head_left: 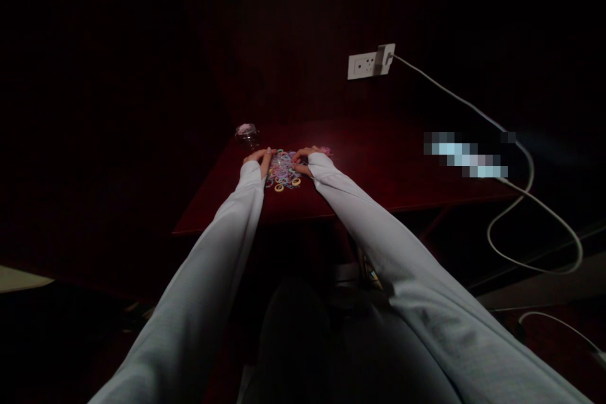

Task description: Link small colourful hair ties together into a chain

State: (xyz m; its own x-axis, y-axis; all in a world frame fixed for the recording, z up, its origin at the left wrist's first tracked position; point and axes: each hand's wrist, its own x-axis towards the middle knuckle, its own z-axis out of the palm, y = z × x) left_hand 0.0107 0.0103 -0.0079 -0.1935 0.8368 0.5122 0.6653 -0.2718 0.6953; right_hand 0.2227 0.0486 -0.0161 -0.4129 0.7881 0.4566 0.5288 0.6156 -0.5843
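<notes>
L hand point(258, 156) + R hand point(305, 153) flank multicolour pile of small rings point(283, 172) nr front edge, dark-red table point(379, 183); can't tell either grip.

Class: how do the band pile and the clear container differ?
The band pile is many loose pieces; the clear container, a single vessel. The pile mixes several colours; the container is see-through, with something pink at its top. The pile lies between left hand and right hand; the container stands apart from both. Both rest on the red table.
</notes>
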